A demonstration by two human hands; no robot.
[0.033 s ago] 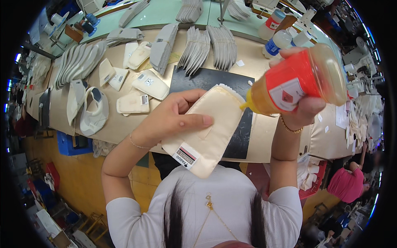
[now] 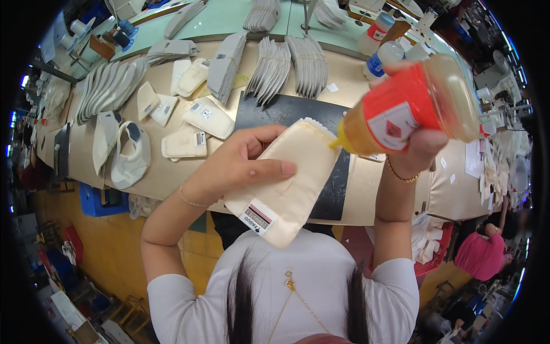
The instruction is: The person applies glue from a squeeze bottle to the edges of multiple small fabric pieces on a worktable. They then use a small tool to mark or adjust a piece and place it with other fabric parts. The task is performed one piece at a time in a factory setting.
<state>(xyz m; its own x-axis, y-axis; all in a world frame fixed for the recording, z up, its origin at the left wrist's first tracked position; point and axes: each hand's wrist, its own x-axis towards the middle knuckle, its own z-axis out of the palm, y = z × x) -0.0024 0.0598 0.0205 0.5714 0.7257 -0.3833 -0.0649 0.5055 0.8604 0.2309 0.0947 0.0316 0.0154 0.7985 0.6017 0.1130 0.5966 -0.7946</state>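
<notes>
My left hand point(image 2: 258, 157) pinches a cream padded shoe tongue point(image 2: 292, 192), thumb on its face and fingers behind. A label is sewn near its lower end, and the upper edge is ragged and white. In my right hand point(image 2: 424, 149) a squeeze bottle point(image 2: 395, 117) of amber liquid is tipped over, its red wrap and clear base up to the right. Its yellow nozzle point(image 2: 337, 142) is at the tongue's upper right edge; whether they touch I cannot tell. Beneath lies a black mat point(image 2: 329, 198).
More cream tongues point(image 2: 209, 117) lie left of the mat. Bundled grey pieces point(image 2: 268, 66) line the back. Curved white pieces point(image 2: 109, 86) and a shoe upper point(image 2: 130, 155) sit at the left. Two capped bottles point(image 2: 385, 57) stand at the back right.
The bottle in my right hand has shifted slightly left, bringing its nozzle closer to the tongue's edge. My left hand and the tongue are almost still.
</notes>
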